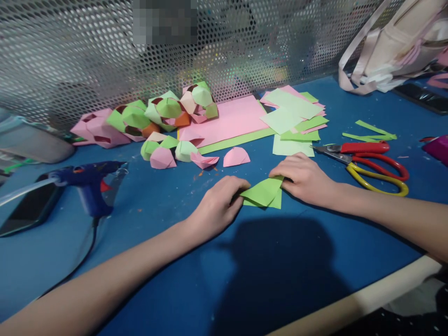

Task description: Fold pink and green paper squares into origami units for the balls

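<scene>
Between my two hands a piece of bright green paper (262,193) is bent upward, with one flap raised over a flatter layer beneath. My left hand (219,200) pinches its left corner between thumb and fingers. At the upper right corner, my right hand (303,177) has its fingers closed on the same paper. Just beyond the hands lie a folded pink paper piece (237,157) and several small folded pieces in pink and green. Pale green paper (293,145) lies partly behind my right hand.
A blue glue gun (89,182) with a cord rests at left by a phone (33,203). Folded paper balls (133,119) line the mesh panel (105,51). Scissors (376,175) and red-handled pliers (364,148) lie right, near green strips (374,133) and stacked paper sheets (294,109).
</scene>
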`<state>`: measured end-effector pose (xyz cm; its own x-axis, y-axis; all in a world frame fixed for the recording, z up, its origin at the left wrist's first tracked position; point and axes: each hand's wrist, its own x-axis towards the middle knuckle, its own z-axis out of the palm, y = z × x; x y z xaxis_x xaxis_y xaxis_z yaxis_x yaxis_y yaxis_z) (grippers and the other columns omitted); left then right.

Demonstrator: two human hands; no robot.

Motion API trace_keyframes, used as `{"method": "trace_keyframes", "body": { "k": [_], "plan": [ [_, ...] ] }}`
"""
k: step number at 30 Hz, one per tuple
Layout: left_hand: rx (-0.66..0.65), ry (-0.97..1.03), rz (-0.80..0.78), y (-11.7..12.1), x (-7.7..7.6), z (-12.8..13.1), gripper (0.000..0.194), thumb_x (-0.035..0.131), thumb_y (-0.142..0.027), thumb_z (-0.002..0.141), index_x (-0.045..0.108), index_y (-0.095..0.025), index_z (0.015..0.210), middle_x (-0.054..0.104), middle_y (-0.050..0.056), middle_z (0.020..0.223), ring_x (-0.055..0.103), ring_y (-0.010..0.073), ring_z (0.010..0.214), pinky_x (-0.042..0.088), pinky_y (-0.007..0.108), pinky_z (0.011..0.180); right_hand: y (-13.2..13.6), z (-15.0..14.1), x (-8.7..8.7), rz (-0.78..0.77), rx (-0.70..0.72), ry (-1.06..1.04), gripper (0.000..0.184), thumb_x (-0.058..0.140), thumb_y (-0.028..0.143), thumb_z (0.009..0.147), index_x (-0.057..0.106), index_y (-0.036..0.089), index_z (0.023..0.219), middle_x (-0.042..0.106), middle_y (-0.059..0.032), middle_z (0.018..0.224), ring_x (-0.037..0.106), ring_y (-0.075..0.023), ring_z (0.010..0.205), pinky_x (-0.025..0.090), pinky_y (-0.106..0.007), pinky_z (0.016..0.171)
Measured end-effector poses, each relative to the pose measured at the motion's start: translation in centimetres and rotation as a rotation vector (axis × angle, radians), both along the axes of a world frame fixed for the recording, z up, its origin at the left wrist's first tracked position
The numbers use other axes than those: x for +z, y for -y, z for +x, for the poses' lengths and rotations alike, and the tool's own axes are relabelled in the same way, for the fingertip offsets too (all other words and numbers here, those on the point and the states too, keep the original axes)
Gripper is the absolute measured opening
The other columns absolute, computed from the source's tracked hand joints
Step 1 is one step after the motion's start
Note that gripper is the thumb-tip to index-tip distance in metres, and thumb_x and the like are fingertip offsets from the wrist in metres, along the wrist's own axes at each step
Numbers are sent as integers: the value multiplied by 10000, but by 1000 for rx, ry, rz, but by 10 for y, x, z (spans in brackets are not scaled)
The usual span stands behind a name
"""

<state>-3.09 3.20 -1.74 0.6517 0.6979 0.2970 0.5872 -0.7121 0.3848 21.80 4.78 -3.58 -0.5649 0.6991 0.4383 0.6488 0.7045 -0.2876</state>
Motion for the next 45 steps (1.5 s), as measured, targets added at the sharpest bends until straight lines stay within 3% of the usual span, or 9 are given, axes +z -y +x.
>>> {"method": "trace_keyframes", "body": {
  "k": [6,10,16,20,23,27,39,45],
  "plan": [
    [-56,-30,-68,-4,4,-12,141,484,-134,904,570,-144,1016,634,46,925,589,138,859,466,241,773,-1,3,0,191,54,72,180,494,120,884,664,173,908,703,-53,974,572,-188,897,340,-338,799],
    [-113,-40,-49,-6,3,-15,172,471,-122,914,561,-136,1059,632,56,941,584,138,879,464,241,795,1,1,2,311,83,162,245,434,142,932,631,163,1076,674,-72,1090,532,-196,973,334,-345,822],
    [-185,-68,-98,-11,8,-19,192,464,-121,915,552,-147,1083,624,64,983,581,141,913,459,237,814,-1,0,5,356,148,260,277,377,111,946,645,151,890,696,-57,892,546,-162,823,329,-349,793],
    [-242,-60,-87,-14,6,-21,216,450,-99,910,537,-139,1104,616,83,991,572,154,928,458,260,828,-1,-1,6,410,212,252,275,367,101,945,622,141,1038,670,-79,1118,547,-185,993,349,-340,820],
    [-307,-76,-47,-15,1,-23,255,437,-73,903,521,-137,1135,610,102,1004,555,173,950,455,297,846,-1,-1,6,416,296,232,294,356,102,951,593,142,1120,672,-69,1137,559,-166,1017,362,-326,827],
    [-370,-84,-24,-17,-2,-25,276,437,-65,901,509,-136,1157,600,124,1042,539,188,972,455,326,851,-2,0,7,388,327,250,290,353,123,964,642,156,958,715,-46,981,593,-140,896,369,-322,814],
    [-452,-193,-26,-24,8,-34,269,431,-123,918,531,-172,1163,599,131,1070,556,196,1013,465,335,885,2,3,13,391,341,391,283,386,132,959,663,161,910,709,-69,1007,593,-162,925,375,-331,764],
    [-458,-236,60,-25,7,-35,294,411,-121,925,525,-161,1194,613,146,1085,551,211,1031,460,356,885,5,0,12,417,315,372,280,379,128,962,617,148,1108,681,-91,1120,594,-166,940,376,-328,767]
  ]
}}
